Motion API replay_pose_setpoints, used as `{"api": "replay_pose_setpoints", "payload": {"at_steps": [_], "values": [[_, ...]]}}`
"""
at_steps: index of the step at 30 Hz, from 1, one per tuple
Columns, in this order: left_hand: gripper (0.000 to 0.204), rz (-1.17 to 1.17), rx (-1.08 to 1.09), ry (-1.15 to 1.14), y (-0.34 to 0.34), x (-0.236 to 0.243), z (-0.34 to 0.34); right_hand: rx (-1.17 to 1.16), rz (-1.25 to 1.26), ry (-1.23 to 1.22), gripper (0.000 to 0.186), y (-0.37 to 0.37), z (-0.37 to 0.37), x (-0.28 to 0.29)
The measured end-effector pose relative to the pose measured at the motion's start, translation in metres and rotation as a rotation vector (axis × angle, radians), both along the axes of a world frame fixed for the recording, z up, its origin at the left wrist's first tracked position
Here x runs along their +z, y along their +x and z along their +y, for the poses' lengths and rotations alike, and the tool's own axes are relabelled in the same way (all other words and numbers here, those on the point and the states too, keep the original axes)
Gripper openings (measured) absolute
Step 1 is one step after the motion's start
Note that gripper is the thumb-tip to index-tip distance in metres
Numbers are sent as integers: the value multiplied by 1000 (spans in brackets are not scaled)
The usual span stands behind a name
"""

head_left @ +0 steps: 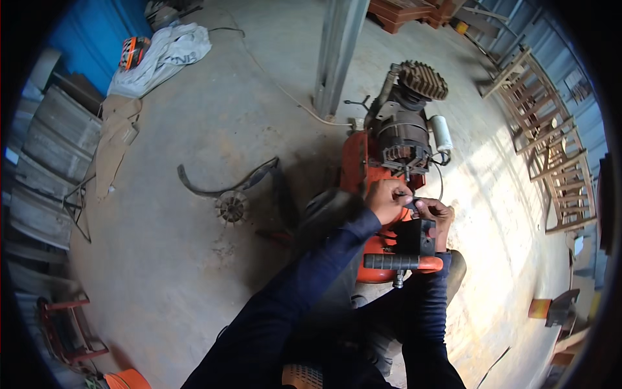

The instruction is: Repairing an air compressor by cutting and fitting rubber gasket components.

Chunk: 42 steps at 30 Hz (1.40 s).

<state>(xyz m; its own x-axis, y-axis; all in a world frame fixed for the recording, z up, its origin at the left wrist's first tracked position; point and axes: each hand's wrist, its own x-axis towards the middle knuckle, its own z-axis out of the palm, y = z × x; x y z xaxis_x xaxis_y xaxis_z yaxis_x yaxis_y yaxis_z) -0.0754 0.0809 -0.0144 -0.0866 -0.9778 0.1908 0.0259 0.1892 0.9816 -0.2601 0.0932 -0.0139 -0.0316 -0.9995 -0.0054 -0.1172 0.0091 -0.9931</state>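
An orange air compressor (355, 159) stands on the floor in front of me. Its dark motor (403, 133) is exposed on top, with a white cylinder (440, 134) at its right side. My left hand (387, 200) is closed in a pinch just below the motor. Close beside it, my right hand (437, 214) pinches too, fingertips nearly meeting the left's. Something small and dark lies between the fingers, too small to make out. Directly below the right hand are a black box (414, 238) with a red knob and the compressor's black-gripped handle (392, 261).
To the left on the floor lie a finned round part (231, 207) and a dark curved strip (201, 191). A metal post (337, 58) rises beyond the compressor, near a pale cable (285, 94). Wooden frames (551, 142) lean at the right; curved metal sheets (55, 149) stand left.
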Motion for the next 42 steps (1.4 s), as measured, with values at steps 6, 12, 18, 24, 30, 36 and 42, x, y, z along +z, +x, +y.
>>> {"api": "replay_pose_setpoints", "payload": {"at_steps": [6,12,18,24,30,36,42], "values": [[20,68,-17,-91,1,-14,-7,-3,-123,-65,12,13,-6,5],[18,-208,164,-106,-8,-15,-19,56,189,-236,15,16,-30,3],[18,-200,252,-145,-5,-17,-33,112,138,-262,9,21,-52,4],[18,-170,321,-96,-9,-22,-34,130,213,-280,9,23,-57,-4],[16,-217,387,-4,-21,-13,-26,23,243,-414,10,18,-58,-16],[20,-77,314,-28,-16,-33,-29,-13,186,-340,12,26,-51,-5],[22,-58,273,-6,-24,-17,-16,120,0,-78,17,27,-42,-1]]}}
